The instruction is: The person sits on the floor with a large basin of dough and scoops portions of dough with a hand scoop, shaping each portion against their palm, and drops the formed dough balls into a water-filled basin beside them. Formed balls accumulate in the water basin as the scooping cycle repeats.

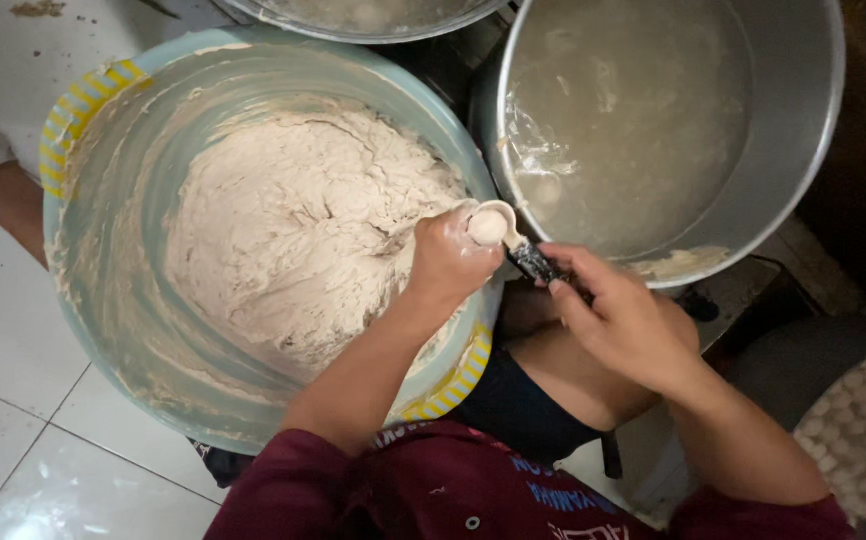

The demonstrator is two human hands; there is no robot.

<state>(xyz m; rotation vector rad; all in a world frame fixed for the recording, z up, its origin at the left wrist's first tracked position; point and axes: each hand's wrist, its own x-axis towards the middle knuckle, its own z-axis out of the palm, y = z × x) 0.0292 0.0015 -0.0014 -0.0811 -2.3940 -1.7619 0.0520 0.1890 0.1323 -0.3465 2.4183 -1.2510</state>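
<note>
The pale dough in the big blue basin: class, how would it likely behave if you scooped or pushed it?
The dough would probably be soft and sticky: smears coat the basin wall. It likely holds shape rather than flowing, since it sits in a ragged, torn mound. The left hand presses a ball at the spoon, which suggests it moulds easily.

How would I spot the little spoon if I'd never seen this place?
Find the big light-blue tub full of pale dough. At its right rim, beside the metal pot, the left hand and right hand meet. The spoon sits between them: small and dough-filled with a dark handle, far tinier than any container.
</note>
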